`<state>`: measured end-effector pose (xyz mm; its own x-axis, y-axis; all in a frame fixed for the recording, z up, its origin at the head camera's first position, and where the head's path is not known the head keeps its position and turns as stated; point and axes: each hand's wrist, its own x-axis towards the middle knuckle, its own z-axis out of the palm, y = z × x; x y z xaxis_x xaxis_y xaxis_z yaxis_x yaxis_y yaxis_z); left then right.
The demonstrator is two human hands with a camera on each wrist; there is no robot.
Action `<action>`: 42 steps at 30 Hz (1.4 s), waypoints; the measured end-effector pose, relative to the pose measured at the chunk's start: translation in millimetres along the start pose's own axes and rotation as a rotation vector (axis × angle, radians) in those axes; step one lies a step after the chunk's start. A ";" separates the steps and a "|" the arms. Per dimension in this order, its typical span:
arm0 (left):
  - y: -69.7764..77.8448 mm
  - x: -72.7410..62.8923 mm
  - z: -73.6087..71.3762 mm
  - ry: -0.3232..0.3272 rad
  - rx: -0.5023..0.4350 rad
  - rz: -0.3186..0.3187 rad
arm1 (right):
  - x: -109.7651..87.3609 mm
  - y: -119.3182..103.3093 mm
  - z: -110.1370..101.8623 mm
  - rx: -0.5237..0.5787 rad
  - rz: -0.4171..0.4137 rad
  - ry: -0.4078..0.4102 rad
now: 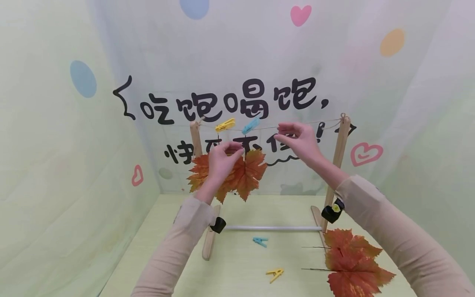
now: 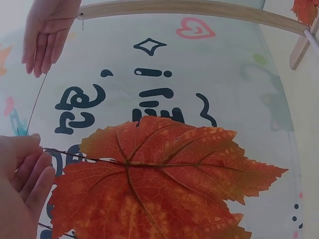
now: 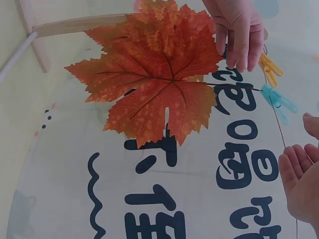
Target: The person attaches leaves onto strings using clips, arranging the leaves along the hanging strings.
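Two orange-red maple leaves hang side by side from a thin string (image 1: pixel 272 127), the left one partly behind my left hand. A yellow clothespin (image 1: pixel 225 125) clips the left leaf's stem and a blue clothespin (image 3: pixel 279 103) the right leaf's (image 3: pixel 154 79). My left hand (image 1: pixel 224 160) is in front of the leaves, its fingers loosely bent beside the right leaf's stem (image 2: pixel 84 157) and holding nothing. Farther right, my right hand (image 1: pixel 301 142) is raised at the string with relaxed fingers, nothing gripped between them.
Wooden posts (image 1: pixel 337 161) hold the string, joined low down by a pale rod (image 1: pixel 274 228). On the table lie a blue clothespin (image 1: pixel 260 241), a yellow clothespin (image 1: pixel 275 274) and, at the right, more maple leaves (image 1: pixel 352 264) with thin stems. A printed cloth backdrop (image 1: pixel 237 49) stands behind.
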<state>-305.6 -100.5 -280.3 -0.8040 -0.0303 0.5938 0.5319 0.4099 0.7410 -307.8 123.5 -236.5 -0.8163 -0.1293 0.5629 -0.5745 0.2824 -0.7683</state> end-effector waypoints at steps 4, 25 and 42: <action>0.2 -7.4 7.4 -0.048 -0.046 0.023 | -10.4 7.3 -7.4 -0.042 0.025 -0.023; -20.6 -45.4 78.6 -0.311 0.008 -0.031 | -70.8 66.4 -51.7 -0.149 0.132 -0.096; -32.2 -93.8 156.3 -0.513 0.054 -0.070 | -162.8 149.3 -73.4 -0.230 0.368 -0.100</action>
<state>-288.9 31.7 -408.8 -0.8712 0.3858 0.3035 0.4686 0.4698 0.7481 -256.3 256.4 -420.5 -0.9722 -0.0685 0.2241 -0.2259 0.5292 -0.8179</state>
